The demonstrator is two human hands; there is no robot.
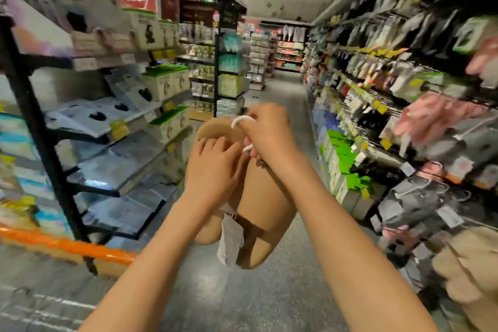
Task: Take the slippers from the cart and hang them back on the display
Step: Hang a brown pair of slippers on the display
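Observation:
A pair of tan slippers (265, 213) hangs in mid-air at the centre of the head view, soles toward me, with a white paper tag (229, 240) dangling from them. A white plastic hanger hook (241, 120) sticks up at their top. My right hand (269, 133) pinches the hook and the slippers' top edge. My left hand (215, 170) grips the left slipper just below. The display (420, 121) of hanging slippers and socks lines the right side, blurred by motion.
The cart's orange rim (67, 246) crosses the lower left. Black shelving (113, 127) with boxed goods stands on the left. More tan slippers (469, 272) hang at the lower right. A grey aisle floor (280, 105) runs ahead between the racks.

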